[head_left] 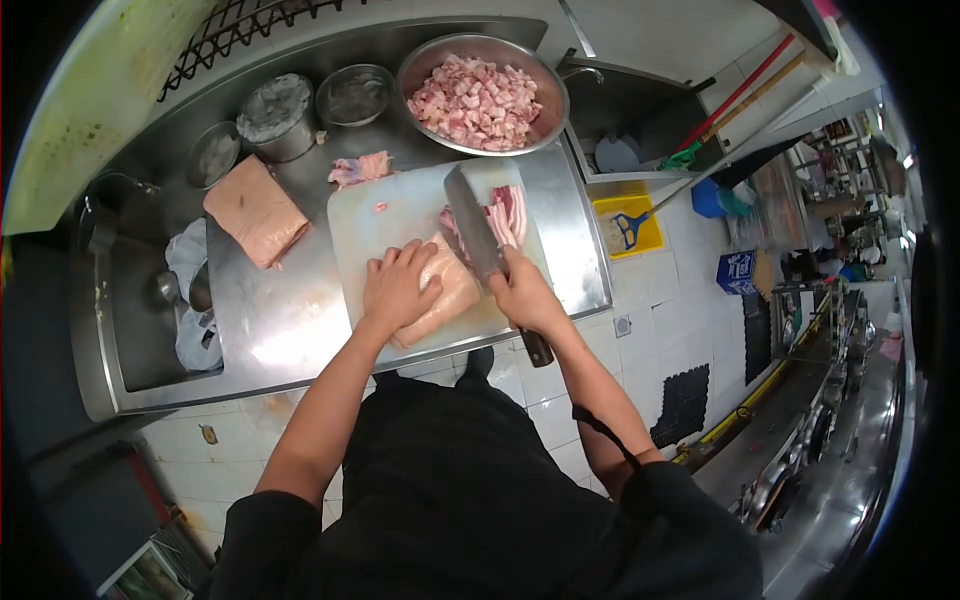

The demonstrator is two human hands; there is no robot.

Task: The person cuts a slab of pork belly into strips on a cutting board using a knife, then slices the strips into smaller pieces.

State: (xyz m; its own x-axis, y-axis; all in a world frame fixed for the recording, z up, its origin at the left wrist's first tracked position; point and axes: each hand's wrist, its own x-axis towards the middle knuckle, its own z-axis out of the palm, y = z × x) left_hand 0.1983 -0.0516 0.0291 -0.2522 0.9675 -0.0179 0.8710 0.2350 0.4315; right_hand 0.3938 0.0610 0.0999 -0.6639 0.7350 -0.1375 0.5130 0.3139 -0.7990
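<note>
My right hand (pixel 525 292) grips the dark handle of a cleaver (pixel 474 222). Its broad blade points away from me over the white cutting board (pixel 355 222), at the right end of a pork belly slab (pixel 452 292). My left hand (pixel 398 288) lies over that slab, fingers bent and thumb apart, holding it against the board. Beyond the blade are cut pork strips (pixel 510 216), partly hidden by it. A ragged pork scrap (pixel 360 170) sits at the board's far left edge.
A steel bowl (pixel 562 100) of diced pork stands behind the board. Another pork slab (pixel 255 210) rests left on the steel counter (pixel 270 325), near a metal pot (pixel 290 140), smaller bowls and a sink (pixel 140 330). A yellow bucket (pixel 648 236) stands on the floor at right.
</note>
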